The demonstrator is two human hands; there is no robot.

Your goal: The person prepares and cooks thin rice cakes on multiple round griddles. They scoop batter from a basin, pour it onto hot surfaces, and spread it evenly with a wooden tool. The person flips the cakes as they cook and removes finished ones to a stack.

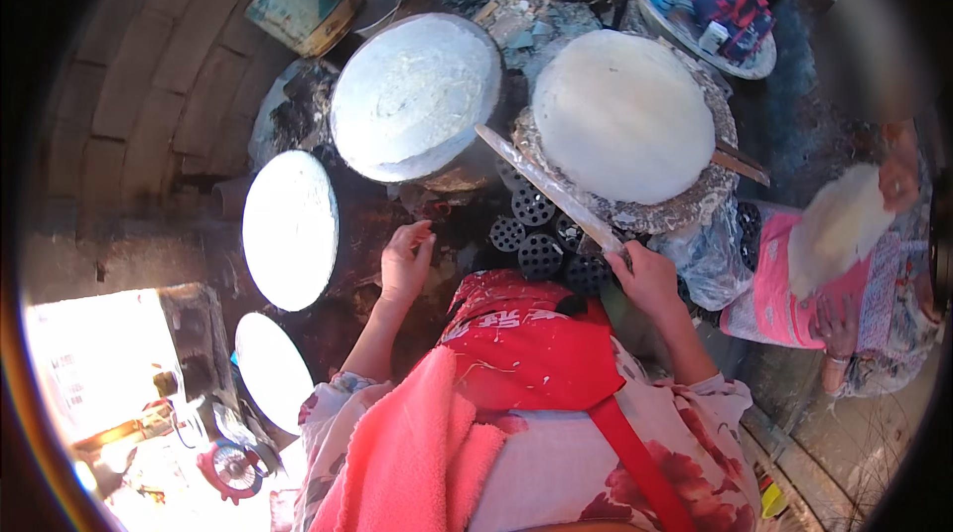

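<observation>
My right hand (645, 279) grips the lower end of a long pale wooden stick (548, 190), whose upper tip rests near the gap between two griddles. My left hand (405, 259) is empty, its fingers loosely bent and apart, below the left round griddle (415, 100), which has a thin white coating. On the right griddle, a pale round sheet (623, 117) covers most of the crusted top, with a dark wooden handle (745, 165) sticking out beside it. Two white discs (288, 229) (270, 373) stand at the left, brightly lit.
A co-worker's hands (898, 185) (834, 329) are at the right, with a pale sheet (839, 224) over pink cloth. Perforated briquettes (539, 254) lie below the griddles. An oval basin (754, 61) holds small items; buckets (283, 11) stand behind. A red fan-like machine (233, 472) sits lower left.
</observation>
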